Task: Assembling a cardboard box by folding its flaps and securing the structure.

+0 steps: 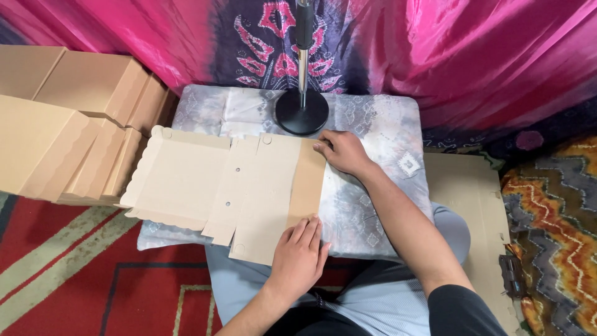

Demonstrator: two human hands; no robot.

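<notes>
Nearest the camera, the person's lap in pale trousers and a dark sleeve fill the lower edge of the head view. Left hand [298, 256] lies palm down on the near edge of a flat cardboard box blank [249, 193], fingers [306, 231] straight and close together, pressing rather than gripping; they appear to pin the sheet so that it cannot slide. Right hand [345, 152] reaches across to the far right corner of the same blank, fingers bent over the edge of a darker, narrow flap [308, 180] that seems to be folded along its crease; they close lightly on that flap and hold nothing else. Box blank rests unfolded on a grey patterned cushion [379, 186], which serves as the working surface over the lap, with its scalloped left panel overhanging the cushion's edge. Red patterned rug [81, 274] covers the floor to the left. Further left, a stack of folded cardboard boxes [68, 137] stands just beside the blank, within reach. To the right, another flat cardboard sheet [479, 211] lies on the floor, partly hidden by the right arm. Beyond the cushion, a black round stand base [301, 113] with an upright pole sits on the cushion's far edge, near the right hand. Pink and purple draped cloth [435, 50] closes the background
</notes>
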